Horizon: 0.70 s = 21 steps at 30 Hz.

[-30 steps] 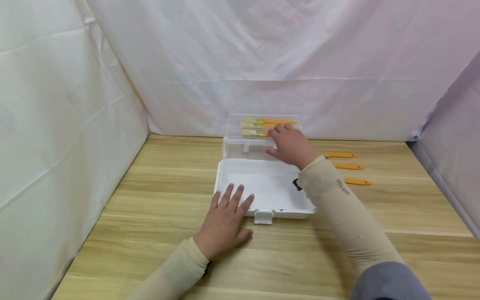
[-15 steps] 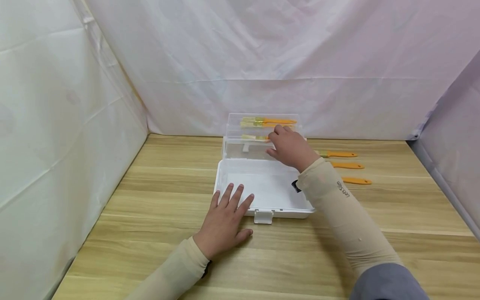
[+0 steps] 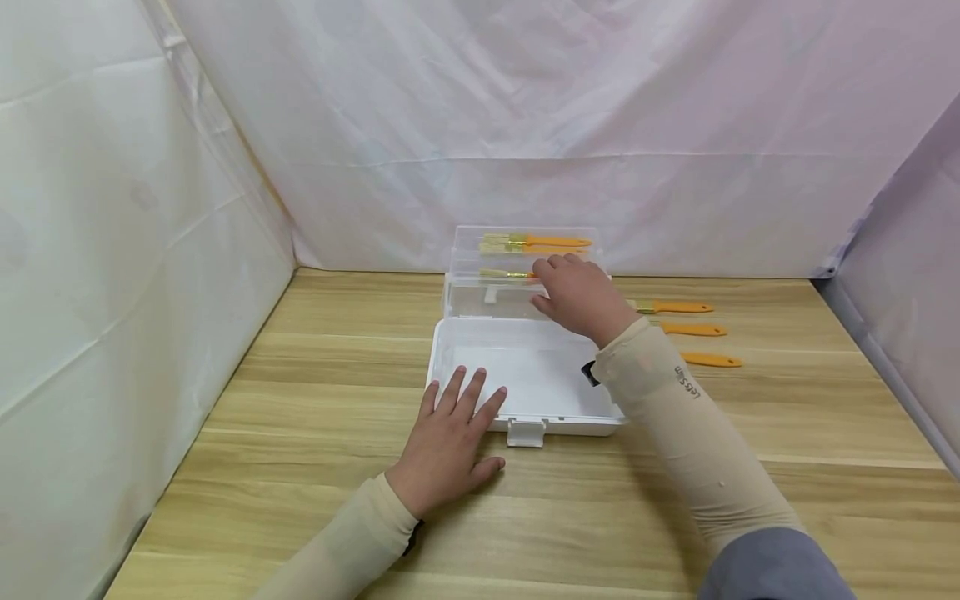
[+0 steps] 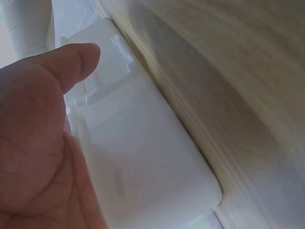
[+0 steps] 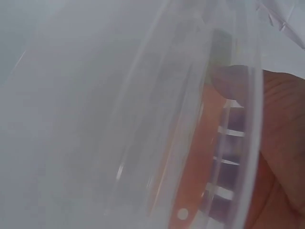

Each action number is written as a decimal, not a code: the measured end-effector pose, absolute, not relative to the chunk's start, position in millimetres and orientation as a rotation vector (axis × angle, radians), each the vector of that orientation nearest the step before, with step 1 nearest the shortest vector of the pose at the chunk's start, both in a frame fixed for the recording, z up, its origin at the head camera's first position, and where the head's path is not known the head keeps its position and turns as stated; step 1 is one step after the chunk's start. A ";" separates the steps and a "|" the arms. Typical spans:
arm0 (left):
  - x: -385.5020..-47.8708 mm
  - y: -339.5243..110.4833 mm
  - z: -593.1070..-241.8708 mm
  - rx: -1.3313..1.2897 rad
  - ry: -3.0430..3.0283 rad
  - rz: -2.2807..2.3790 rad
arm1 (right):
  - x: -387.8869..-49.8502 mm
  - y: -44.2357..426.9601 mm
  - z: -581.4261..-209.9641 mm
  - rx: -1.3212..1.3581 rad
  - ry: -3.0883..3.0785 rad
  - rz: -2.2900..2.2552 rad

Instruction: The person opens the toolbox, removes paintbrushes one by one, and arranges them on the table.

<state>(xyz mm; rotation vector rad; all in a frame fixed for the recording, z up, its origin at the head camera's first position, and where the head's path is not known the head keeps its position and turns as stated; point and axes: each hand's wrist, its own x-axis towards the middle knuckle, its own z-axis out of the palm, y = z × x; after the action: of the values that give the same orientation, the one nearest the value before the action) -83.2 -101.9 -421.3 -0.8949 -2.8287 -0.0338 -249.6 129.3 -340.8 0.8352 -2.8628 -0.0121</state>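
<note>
Turned edge-on and lowered, the paintbrush [image 3: 510, 274] was pinched in the right hand [image 3: 583, 297], leaving a gap to two brushes [image 3: 551, 242] beyond the grip; nearer, the left hand [image 3: 446, 454] spread over the white box [image 3: 543, 375].
</note>
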 end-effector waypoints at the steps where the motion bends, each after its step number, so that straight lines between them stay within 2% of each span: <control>1: -83.3 -101.9 -421.3 -0.896 -2.828 -0.035 | -249.3 129.3 -340.8 0.836 -2.860 -0.016; 21: -83.2 -102.6 -421.2 -0.896 -2.819 -0.026 | -250.7 129.0 -344.6 0.815 -2.783 -0.017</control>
<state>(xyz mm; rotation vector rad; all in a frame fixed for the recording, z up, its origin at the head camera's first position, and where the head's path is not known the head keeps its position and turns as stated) -83.2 -102.6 -421.2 -0.8963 -2.8190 -0.0257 -250.7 129.0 -344.6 0.8148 -2.7827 -0.0172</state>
